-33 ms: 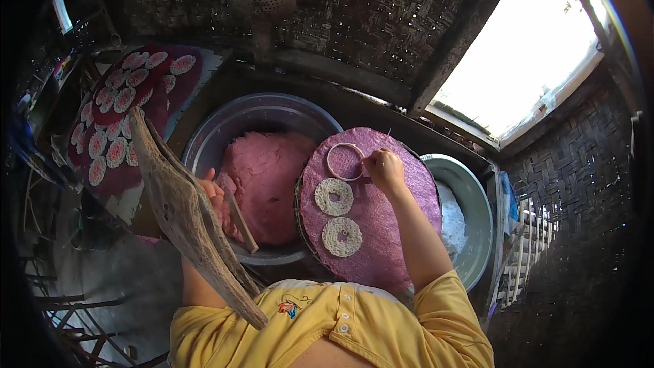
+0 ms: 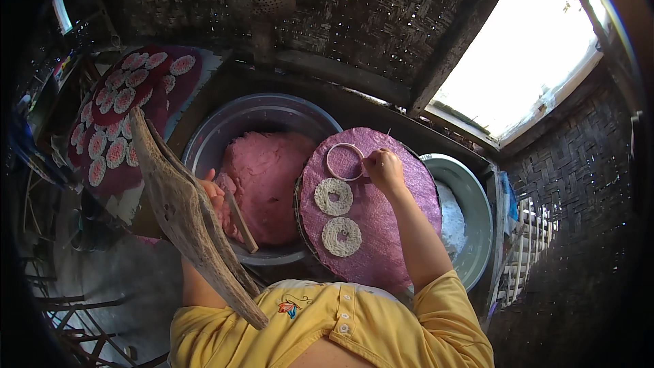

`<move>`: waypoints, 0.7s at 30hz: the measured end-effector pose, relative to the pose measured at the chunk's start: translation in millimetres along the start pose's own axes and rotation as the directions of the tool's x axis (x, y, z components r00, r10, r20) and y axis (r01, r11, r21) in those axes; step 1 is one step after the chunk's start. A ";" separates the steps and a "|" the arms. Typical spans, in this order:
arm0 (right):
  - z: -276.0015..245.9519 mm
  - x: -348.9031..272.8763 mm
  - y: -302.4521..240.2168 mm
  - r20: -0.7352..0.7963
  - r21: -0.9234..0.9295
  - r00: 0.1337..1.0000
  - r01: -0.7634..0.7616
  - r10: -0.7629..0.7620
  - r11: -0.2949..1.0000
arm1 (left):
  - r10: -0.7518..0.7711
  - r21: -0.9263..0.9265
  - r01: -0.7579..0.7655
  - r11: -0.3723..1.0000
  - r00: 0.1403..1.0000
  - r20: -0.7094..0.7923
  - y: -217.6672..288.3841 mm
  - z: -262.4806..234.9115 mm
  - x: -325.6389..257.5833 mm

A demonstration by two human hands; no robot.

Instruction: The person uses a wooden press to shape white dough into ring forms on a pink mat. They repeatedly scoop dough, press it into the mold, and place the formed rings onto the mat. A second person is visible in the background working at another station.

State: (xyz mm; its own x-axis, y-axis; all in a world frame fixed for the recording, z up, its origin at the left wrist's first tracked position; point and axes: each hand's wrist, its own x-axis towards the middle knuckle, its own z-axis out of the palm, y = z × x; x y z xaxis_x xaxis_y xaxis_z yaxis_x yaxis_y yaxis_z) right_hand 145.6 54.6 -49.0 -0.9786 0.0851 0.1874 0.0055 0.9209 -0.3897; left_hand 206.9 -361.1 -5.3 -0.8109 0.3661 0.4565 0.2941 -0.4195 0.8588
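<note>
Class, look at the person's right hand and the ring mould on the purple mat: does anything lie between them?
Nothing visible does. The right hand is already at the ring mould, fingertips at its right edge on the purple mat. The two white woven discs lie nearer the person, clear of it.

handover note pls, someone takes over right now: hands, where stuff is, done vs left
Left hand: in the metal basin, on the pink dough, with a wooden stick.
Right hand: on the round purple mat, at the ring mould.
Done: two white lacy discs on the mat; a tray of discs sits far left.
Left: the ring looks unfilled; the mat has free space, and plenty of dough remains.
</note>
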 end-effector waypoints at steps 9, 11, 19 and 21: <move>-58.4 -12.0 -61.5 -0.187 0.277 0.981 0.099 -0.048 0.956 | 0.289 0.959 -0.268 -0.093 0.915 0.283 -30.8 47.5 11.4; -83.0 -24.3 -95.9 -0.309 0.382 0.891 0.436 -0.332 0.815 | 0.171 0.988 -0.091 0.126 0.983 0.069 -37.0 88.3 27.0; -172.3 -103.8 -175.9 -0.124 -0.094 0.477 0.867 -0.870 0.489 | -0.027 0.716 -0.304 0.629 0.911 0.411 -23.6 180.8 72.9; -192.0 -122.2 -166.5 -0.021 0.061 0.571 0.820 -0.821 0.569 | -0.002 0.655 -0.284 0.700 0.917 0.400 -11.5 183.0 66.7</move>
State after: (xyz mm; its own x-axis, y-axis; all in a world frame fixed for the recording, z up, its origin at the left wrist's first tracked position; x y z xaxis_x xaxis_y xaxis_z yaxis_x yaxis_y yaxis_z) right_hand 303.8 -36.1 166.1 -0.5588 -0.6995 0.4454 -0.8122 0.5702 -0.1233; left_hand 242.1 -179.9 57.9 -0.5417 0.6683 0.5099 0.7680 0.1468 0.6234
